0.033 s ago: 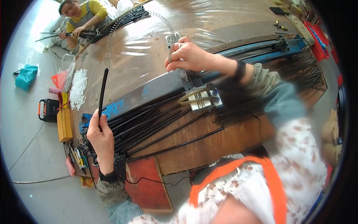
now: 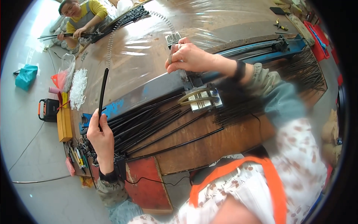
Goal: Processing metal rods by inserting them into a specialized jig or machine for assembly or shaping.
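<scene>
Black tube [image 2: 102, 93] stands upright at left of frame, the left hand [image 2: 100, 139] with its grip pinched around the lower end. Upper centre, the right hand [image 2: 190, 58] pinches a coiled metal spring [image 2: 123, 26] arching over the desk [image 2: 149, 56] toward the tube's top.

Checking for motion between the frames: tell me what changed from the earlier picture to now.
Nothing visibly changed. The left hand holds the black tube upright, with the long coiled spring arching from its top over to the right hand, which pinches its other end above the blue rail.
</scene>
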A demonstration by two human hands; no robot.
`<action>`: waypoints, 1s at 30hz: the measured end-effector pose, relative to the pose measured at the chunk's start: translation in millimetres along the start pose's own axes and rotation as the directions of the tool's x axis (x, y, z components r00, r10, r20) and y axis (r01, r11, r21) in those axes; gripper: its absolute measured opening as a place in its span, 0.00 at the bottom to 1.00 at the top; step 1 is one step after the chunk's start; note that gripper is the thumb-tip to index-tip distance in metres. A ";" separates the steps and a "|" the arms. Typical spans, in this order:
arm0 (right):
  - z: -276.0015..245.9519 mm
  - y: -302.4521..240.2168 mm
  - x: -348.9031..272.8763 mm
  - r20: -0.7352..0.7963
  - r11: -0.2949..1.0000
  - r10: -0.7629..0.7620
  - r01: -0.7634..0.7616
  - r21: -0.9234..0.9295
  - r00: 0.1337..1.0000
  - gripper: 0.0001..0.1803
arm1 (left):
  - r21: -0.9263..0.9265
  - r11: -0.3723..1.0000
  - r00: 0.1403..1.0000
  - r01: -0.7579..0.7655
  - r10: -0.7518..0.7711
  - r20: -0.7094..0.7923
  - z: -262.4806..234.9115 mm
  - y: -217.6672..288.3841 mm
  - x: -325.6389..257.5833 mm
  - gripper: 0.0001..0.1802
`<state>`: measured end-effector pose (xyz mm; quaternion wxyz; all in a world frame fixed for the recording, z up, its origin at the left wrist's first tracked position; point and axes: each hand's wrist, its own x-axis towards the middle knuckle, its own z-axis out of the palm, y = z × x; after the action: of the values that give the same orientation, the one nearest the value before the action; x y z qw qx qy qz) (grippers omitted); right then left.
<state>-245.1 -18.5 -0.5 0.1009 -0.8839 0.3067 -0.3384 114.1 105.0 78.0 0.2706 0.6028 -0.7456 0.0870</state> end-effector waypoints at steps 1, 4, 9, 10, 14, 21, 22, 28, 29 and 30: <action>0.0 -1.4 2.9 -0.003 1.000 -0.001 0.001 0.001 1.000 0.11 | -0.006 1.000 1.000 0.027 -0.027 0.010 0.3 3.8 1.9 0.13; 7.0 -2.9 9.5 0.288 0.996 0.032 -0.007 -0.087 0.957 0.09 | -0.035 0.999 1.000 -0.010 0.010 -0.026 0.3 12.9 1.0 0.12; -1.2 -2.9 -10.7 0.091 0.937 -0.093 0.118 -0.329 0.991 0.03 | -0.053 0.988 0.989 -0.148 0.147 -0.023 7.3 2.9 8.5 0.11; -12.8 9.9 -25.5 -0.049 0.919 -0.098 0.072 -0.387 0.994 0.04 | -0.039 0.991 0.992 -0.125 0.126 0.018 6.8 -1.3 9.9 0.12; -83.6 56.7 -137.5 -0.130 0.799 -0.015 -0.067 -0.598 0.991 0.04 | -0.052 0.985 0.979 -0.167 0.172 0.110 22.3 -17.8 19.2 0.12; -196.5 92.3 -258.1 -0.232 0.593 0.192 -0.301 -0.746 0.954 0.08 | -0.233 0.831 0.827 -0.505 0.543 0.147 137.7 86.7 75.3 0.08; -193.5 92.1 -251.8 -0.221 0.587 0.204 -0.300 -0.752 0.954 0.09 | -0.250 0.860 0.854 -0.446 0.492 0.170 146.7 86.0 78.4 0.09; -173.2 95.0 -261.0 -0.271 0.627 0.250 -0.368 -0.687 0.930 0.04 | -0.243 0.902 0.862 -0.358 0.419 0.286 161.4 84.3 62.8 0.12; -172.3 95.8 -262.6 -0.294 0.621 0.222 -0.368 -0.692 0.929 0.04 | -0.256 0.905 0.859 -0.340 0.410 0.306 164.9 86.0 62.9 0.11; -171.8 96.4 -262.1 -0.298 0.622 0.219 -0.368 -0.691 0.929 0.04 | -0.252 0.905 0.860 -0.342 0.410 0.304 167.1 87.0 61.9 0.11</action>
<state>-557.0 70.3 -49.3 -0.2384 -0.7510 0.5649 -0.2450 -25.9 -1.4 -13.5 0.1672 0.4221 -0.8900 -0.0415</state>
